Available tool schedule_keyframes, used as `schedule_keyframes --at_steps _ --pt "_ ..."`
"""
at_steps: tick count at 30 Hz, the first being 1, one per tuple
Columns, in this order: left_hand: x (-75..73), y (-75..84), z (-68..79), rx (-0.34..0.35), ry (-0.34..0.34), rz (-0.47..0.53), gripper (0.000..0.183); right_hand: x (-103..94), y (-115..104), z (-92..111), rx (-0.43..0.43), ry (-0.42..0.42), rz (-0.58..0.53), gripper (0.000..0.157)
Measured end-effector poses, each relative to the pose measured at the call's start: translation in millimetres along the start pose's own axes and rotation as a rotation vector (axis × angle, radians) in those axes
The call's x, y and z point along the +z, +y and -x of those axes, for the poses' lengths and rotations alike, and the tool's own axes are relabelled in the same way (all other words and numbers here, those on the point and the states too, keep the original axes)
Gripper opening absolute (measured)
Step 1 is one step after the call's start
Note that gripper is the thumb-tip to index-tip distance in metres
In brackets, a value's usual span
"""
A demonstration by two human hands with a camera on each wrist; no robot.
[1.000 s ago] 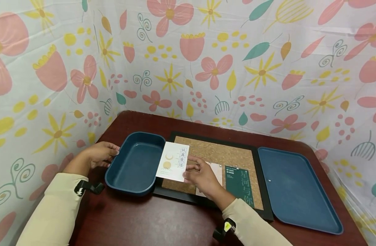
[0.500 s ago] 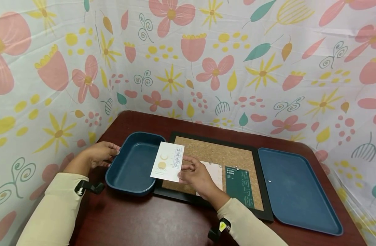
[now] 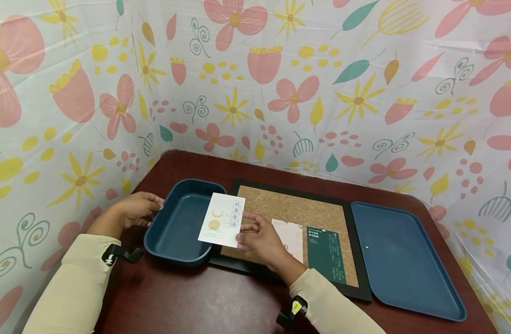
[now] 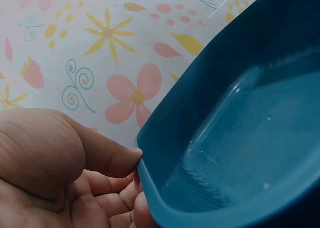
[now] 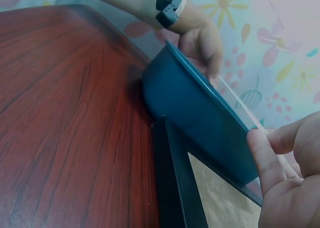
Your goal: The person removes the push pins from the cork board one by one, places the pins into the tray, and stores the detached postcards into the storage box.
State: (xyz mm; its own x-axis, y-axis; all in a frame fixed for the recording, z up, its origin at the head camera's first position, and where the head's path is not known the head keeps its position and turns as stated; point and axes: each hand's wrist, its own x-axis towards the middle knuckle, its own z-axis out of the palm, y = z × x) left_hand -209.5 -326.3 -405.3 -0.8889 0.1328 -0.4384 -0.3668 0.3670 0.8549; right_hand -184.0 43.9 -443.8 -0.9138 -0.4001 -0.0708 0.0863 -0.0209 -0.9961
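Observation:
My right hand (image 3: 263, 240) pinches a white card (image 3: 223, 220) by its right edge. Printed on the card are a gold moon, a gold disc and a column of blue characters. It hangs over the right part of a deep blue plastic bin (image 3: 173, 234), overlapping the rim from above. In the right wrist view the card (image 5: 239, 100) appears edge-on as a thin white strip above the bin (image 5: 187, 105). My left hand (image 3: 139, 209) holds the bin's left rim; in the left wrist view its thumb (image 4: 112, 155) presses the rim, with the fingers curled below.
Right of the bin lies a black-framed cork board (image 3: 297, 199) carrying a pale pink card (image 3: 286, 234) and a dark green card (image 3: 324, 253), both pinned. A flat blue tray (image 3: 405, 260) is at the right. Floral curtains (image 3: 297, 97) surround the red-brown table (image 3: 188, 297).
My right hand has carried the white card leftward, farther over the bin, uncovering more of the pink card. My left hand stays on the bin's rim.

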Motion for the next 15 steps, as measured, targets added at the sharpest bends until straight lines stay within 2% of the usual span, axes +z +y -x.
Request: schedule_keyframes --at_steps 15 --pt "-0.4 -0.5 -0.3 0.006 -0.001 -0.013 0.024 15.3 -1.2 -3.7 -0.001 0.027 -0.015 0.071"
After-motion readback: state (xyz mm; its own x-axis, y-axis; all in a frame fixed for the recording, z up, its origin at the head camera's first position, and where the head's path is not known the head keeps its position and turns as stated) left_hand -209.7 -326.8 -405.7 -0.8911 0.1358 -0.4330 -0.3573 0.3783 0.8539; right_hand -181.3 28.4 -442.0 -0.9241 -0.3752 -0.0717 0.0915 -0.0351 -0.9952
